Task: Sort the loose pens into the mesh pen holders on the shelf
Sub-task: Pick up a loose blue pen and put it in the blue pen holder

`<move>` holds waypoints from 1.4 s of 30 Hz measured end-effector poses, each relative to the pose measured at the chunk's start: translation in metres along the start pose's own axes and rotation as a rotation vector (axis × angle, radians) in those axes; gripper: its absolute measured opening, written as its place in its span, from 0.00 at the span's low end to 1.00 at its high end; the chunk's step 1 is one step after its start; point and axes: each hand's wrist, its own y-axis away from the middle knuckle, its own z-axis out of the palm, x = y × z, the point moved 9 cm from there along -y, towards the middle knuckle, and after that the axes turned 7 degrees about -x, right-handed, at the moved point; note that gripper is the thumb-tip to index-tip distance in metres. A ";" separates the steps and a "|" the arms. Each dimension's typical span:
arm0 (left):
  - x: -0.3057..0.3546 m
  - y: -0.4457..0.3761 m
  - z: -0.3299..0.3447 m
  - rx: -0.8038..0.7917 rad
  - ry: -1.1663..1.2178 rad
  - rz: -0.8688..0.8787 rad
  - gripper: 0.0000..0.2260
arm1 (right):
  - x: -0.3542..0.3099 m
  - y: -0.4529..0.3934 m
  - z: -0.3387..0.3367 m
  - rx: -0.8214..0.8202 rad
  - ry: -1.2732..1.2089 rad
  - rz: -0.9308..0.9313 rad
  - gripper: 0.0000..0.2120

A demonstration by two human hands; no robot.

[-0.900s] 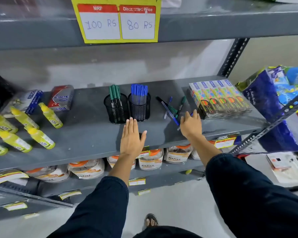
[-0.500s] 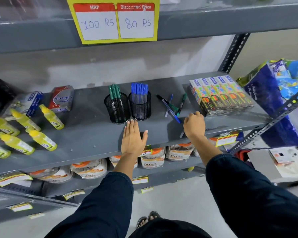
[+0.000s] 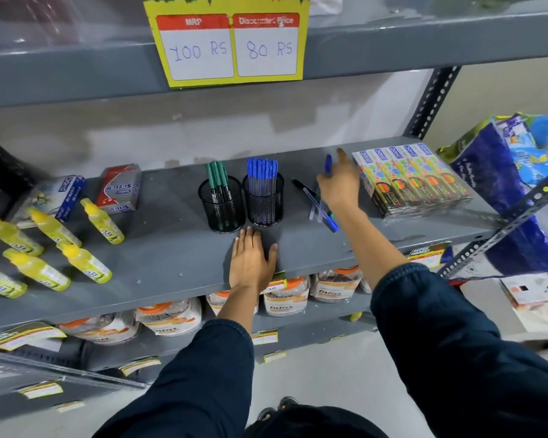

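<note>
Two black mesh pen holders stand side by side mid-shelf: the left holder has green-capped pens, the right holder has blue-capped pens. To their right lie a few loose pens, partly hidden under my right hand. That hand is raised above them and pinches a blue-capped pen that points upward. My left hand rests flat on the grey shelf, fingers together, just in front of the holders.
Colourful boxed packs lie right of the loose pens. Yellow glue bottles and small boxes fill the shelf's left side. A price sign hangs from the shelf above. Jars stand on the shelf below. A bag sits at right.
My right hand has moved from the shelf's front edge back over the loose pens and lifted a blue-capped pen. My left hand has stayed flat.
</note>
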 end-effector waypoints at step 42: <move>-0.003 -0.002 0.000 0.059 0.008 0.000 0.24 | 0.089 0.059 0.039 -0.009 0.411 0.163 0.14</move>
